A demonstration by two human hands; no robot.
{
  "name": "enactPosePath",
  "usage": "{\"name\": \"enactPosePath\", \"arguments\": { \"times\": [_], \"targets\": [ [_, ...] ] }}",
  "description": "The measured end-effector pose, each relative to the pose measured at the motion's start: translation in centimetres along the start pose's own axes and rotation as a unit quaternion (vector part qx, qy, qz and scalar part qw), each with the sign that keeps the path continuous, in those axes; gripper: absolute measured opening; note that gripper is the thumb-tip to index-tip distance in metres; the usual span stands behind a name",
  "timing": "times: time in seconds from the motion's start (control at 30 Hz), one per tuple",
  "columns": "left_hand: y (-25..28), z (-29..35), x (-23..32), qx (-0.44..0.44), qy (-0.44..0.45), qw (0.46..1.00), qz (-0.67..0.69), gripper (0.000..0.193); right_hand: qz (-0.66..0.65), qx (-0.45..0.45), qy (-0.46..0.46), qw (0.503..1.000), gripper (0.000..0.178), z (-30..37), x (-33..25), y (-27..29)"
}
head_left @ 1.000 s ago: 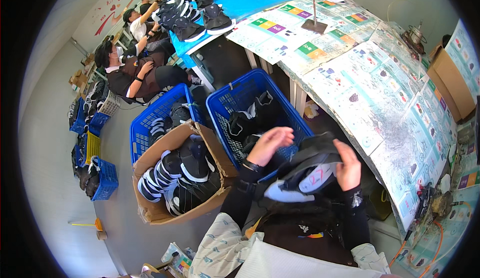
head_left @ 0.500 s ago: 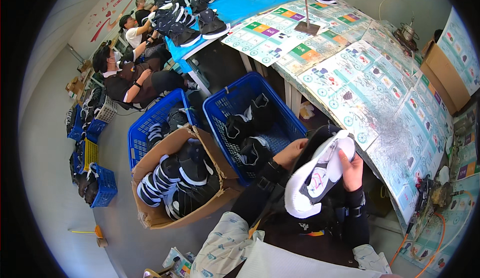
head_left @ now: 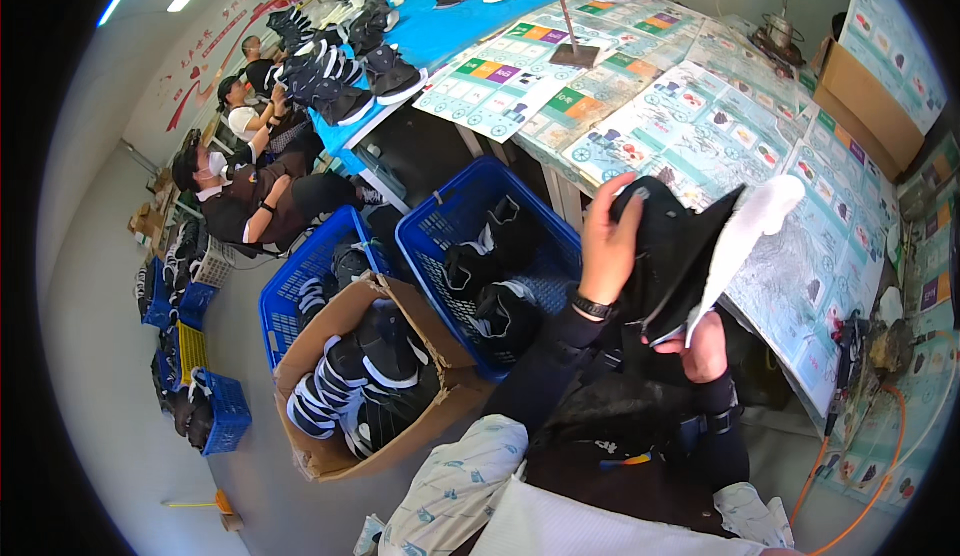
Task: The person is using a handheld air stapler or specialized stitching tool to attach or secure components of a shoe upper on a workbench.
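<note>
L hand (head_left: 608, 251) part-curled, thumb & fingers gripping L edge of blk shoe upper (head_left: 678, 246); R hand (head_left: 704, 349) closed on its lower end, fingers partly hidden. Upper's btwn hands, white sole pc (head_left: 748, 234) flared to R.

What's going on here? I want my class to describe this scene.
A person's left hand grips the left side of a black-and-white shoe piece, and the right hand holds its lower end. It is held up before a sheet-covered table. To the left stand a blue basket and a cardboard box, both holding similar dark pieces. Farther back, a co-worker is seated.
</note>
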State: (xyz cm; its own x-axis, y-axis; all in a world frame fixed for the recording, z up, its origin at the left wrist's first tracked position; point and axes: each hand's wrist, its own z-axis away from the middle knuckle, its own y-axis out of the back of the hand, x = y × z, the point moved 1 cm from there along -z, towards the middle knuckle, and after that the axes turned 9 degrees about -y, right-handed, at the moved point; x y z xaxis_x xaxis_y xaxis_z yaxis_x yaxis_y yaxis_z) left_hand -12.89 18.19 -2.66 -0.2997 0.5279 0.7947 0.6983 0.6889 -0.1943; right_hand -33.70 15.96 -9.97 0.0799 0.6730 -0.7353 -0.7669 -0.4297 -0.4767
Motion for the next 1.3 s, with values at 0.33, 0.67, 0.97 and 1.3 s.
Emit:
{"name": "enactPosePath", "arguments": {
  "times": [0.33, 0.67, 0.97, 1.3],
  "targets": [
    [-6.7, 2.6, 1.2, -0.072, 0.068, 0.995, 0.017, 0.021, 0.094, -0.028, 0.094, 0.991, 0.039, 0.6, 0.7, 10.1],
    [-3.3, 7.1, 0.1, -0.013, 0.127, 0.972, 0.198, 0.025, 0.325, 0.09, 0.129, 0.933, 0.065, 2.9, -0.5, 8.8],
    [-1.1, 7.8, 0.2, 0.026, 0.175, 0.968, 0.178, 0.027, 0.328, 0.114, 0.067, 0.935, 0.054, 1.7, -0.9, 8.1],
    [0.0, 7.3, 0.6, 0.03, 0.187, 0.969, 0.16, 0.025, 0.387, 0.086, 0.241, 0.886, 0.025, 1.5, -1.5, 6.0]
  ]
}}
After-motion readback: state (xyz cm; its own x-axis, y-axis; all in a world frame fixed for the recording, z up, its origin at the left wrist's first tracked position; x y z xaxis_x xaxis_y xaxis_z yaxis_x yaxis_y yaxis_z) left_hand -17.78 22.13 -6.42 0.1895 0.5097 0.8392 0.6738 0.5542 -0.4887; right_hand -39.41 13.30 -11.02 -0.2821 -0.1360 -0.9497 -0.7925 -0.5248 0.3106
